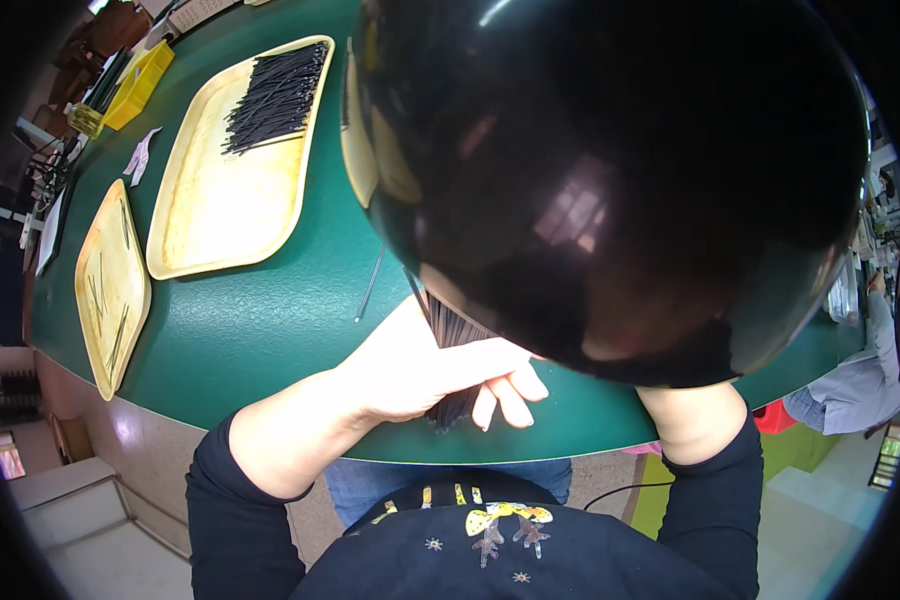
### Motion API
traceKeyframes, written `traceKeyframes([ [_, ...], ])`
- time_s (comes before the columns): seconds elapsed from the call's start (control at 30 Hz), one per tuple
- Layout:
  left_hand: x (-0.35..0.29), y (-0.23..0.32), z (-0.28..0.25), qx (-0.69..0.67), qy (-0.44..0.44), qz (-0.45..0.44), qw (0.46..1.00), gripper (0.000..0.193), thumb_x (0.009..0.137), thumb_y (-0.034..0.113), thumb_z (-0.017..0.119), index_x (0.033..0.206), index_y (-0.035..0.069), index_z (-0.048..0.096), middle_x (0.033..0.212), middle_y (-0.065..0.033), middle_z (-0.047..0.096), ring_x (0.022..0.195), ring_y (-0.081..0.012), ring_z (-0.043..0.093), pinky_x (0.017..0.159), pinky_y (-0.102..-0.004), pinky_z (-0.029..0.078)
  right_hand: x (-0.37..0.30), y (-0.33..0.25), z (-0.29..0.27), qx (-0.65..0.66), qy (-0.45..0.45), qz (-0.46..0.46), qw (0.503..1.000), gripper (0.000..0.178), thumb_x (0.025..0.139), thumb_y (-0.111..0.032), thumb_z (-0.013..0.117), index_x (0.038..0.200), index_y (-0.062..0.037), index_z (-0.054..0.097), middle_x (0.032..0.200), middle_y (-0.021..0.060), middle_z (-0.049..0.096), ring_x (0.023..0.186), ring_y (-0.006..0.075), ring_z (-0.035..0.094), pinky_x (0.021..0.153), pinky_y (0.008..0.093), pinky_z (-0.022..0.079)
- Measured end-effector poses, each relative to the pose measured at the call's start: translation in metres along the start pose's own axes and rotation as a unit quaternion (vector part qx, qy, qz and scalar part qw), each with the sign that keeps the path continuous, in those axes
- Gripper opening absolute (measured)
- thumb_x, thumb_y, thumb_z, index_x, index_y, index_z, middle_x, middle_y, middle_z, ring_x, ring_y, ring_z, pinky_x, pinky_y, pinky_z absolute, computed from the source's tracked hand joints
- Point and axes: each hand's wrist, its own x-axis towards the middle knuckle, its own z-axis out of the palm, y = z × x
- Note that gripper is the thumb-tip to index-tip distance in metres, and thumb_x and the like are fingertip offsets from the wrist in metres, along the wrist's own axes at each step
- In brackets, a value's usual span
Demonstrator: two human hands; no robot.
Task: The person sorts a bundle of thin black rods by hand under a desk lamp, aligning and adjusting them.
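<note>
Black thin rods in a bundle (450, 340) sit inside the left hand (425, 365), fingers curled closed around them, above the near edge of the green round table (270, 330). Right hand is hidden behind a glossy black dome (610, 170); its grip cannot be told. Three yellow trays show: the large one (235, 170) carries one pile of black rods (275, 95). One loose rod (370, 285) lies nearby.

Green table (270, 320), two yellow trays (220, 210), loose thin rod (370, 285)
</note>
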Motion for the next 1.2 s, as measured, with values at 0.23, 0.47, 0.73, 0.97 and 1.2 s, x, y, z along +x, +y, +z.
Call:
traceKeyframes([
  [0.23,0.017,0.001,0.004,-0.049,0.042,0.121,0.991,0.010,0.073,0.001,0.054,0.073,-0.009,0.058,0.063,-0.0151,0.058,0.053,-0.0177,0.057,0.052,-0.0253,0.048,0.009,-0.018,-0.013,-0.005,-0.018,0.032,0.999,0.062,0.063,0.006,0.059,0.118,0.0030,0.031,0.115,0.0140,0.041,0.104,0.0217,0.043,0.088,0.0312,0.035],
  [0.47,0.014,0.002,0.002,-0.104,0.083,0.043,0.990,0.007,0.070,-0.002,0.056,0.069,-0.009,0.058,0.060,-0.0161,0.057,0.053,-0.0200,0.057,0.052,-0.0271,0.048,-0.003,-0.022,-0.015,-0.009,-0.034,0.059,0.998,0.062,0.062,0.006,0.060,0.117,0.0030,0.032,0.115,0.0140,0.041,0.103,0.0217,0.043,0.088,0.0312,0.036],
  [0.73,0.012,-0.005,-0.005,-0.179,0.019,0.038,0.983,0.010,0.072,0.000,0.057,0.073,-0.010,0.058,0.060,-0.0158,0.056,0.052,-0.0203,0.057,0.050,-0.0278,0.049,0.004,-0.017,-0.017,-0.013,-0.055,0.090,0.994,0.062,0.062,0.006,0.061,0.117,0.0031,0.033,0.115,0.0140,0.042,0.103,0.0217,0.044,0.087,0.0313,0.036],
  [0.97,0.010,-0.005,-0.001,-0.140,0.054,0.018,0.988,0.010,0.072,-0.001,0.056,0.073,-0.010,0.058,0.062,-0.0164,0.058,0.054,-0.0205,0.058,0.052,-0.0280,0.050,0.015,-0.036,0.005,-0.123,-0.122,0.098,0.980,0.062,0.058,0.003,0.066,0.114,0.0035,0.038,0.112,0.0143,0.045,0.100,0.0215,0.047,0.085,0.0308,0.038],
  [1.2,0.008,-0.005,-0.003,-0.132,0.056,0.062,0.988,0.009,0.069,-0.002,0.059,0.074,-0.010,0.059,0.067,-0.0196,0.059,0.061,-0.0228,0.060,0.061,-0.0285,0.051,0.010,-0.029,0.018,-0.021,0.067,0.018,0.997,0.063,0.056,0.002,0.069,0.112,0.0045,0.039,0.110,0.0142,0.047,0.097,0.0214,0.048,0.083,0.0304,0.040],
])
